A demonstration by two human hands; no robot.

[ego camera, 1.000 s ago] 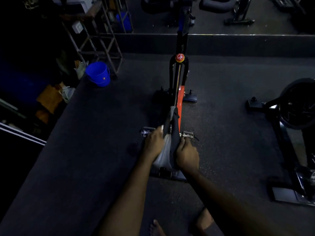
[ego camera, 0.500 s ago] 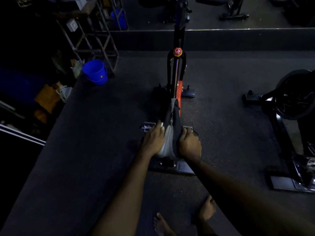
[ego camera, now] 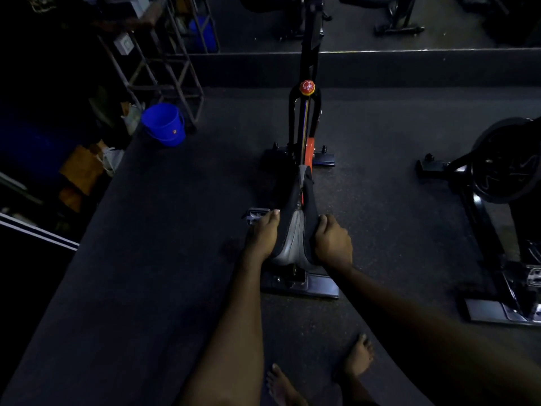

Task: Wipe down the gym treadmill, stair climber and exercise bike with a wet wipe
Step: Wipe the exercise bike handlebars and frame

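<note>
Both hands stay where they were a second ago, clamped on the saddle [ego camera: 292, 243] of the exercise bike [ego camera: 304, 133], which stands on the dark floor [ego camera: 175, 259] straight ahead. The left hand [ego camera: 263, 234] lies along the saddle's left flank with its thumb on top, and the right hand [ego camera: 332, 241] curls over the right edge. In this dim light I cannot tell whether either hand holds a wipe.

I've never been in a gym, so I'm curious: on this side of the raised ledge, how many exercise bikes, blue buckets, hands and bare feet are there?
Exercise bikes: 2
Blue buckets: 1
Hands: 2
Bare feet: 2
Total: 7
</note>
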